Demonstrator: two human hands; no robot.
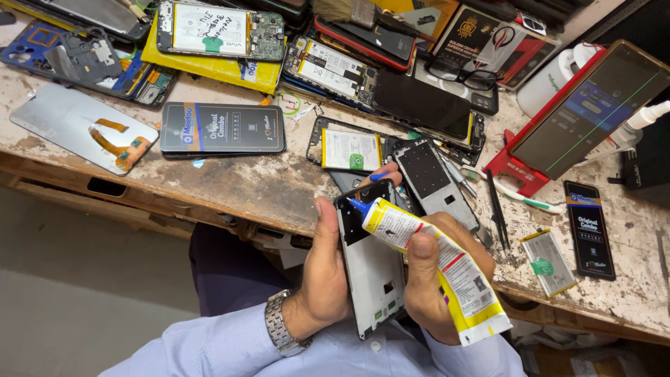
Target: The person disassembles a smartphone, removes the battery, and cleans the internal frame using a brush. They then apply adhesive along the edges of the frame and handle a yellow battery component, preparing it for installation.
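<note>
Glue tube held to a phone frame, low centre of the frame.

The left hand (pixel 326 269) grasps an opened phone frame (pixel 370 269) upright by its edge, thumb along its left side. The right hand (pixel 436 279) is clenched around a yellow-and-white glue tube (pixel 436 262), its blue nozzle touching the frame's upper left corner. Behind them on the worn tabletop (pixel 230 185) lie dismantled phones, a black boxed screen (pixel 222 128), tweezers (pixel 497 209) and a loose battery (pixel 548 262).
</note>
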